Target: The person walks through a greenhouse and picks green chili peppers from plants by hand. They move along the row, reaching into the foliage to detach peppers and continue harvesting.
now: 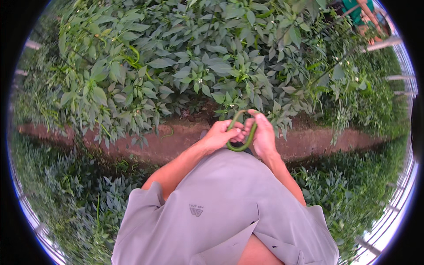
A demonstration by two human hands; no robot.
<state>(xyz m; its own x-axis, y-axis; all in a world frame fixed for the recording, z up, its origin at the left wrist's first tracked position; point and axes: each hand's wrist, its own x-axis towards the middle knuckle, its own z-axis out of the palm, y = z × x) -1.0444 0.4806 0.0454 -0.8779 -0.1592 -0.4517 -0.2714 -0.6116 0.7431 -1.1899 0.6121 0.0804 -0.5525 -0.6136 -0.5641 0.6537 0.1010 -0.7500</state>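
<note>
A long green chili pepper [240, 147], bent into a loop, is held between my two hands at the middle of the view, just in front of my shirt. My left hand [222, 134] has its fingers closed on one side of the loop. On the other side, my right hand [264, 134] holds the pepper, with its thumb and fingertips at the top near the thin end. Pepper plants [218, 63] with dense leaves and a few small white flowers rise beyond both hands. More long green peppers [134, 54] hang among the leaves at the upper left.
A bare soil path [185, 136] runs across the view, with a thin curled pepper [168, 134] on it. Another row of plants [99, 185] grows behind me on both sides. At the upper right, a person in green [354, 11] is among the plants, near a pale pole [384, 44].
</note>
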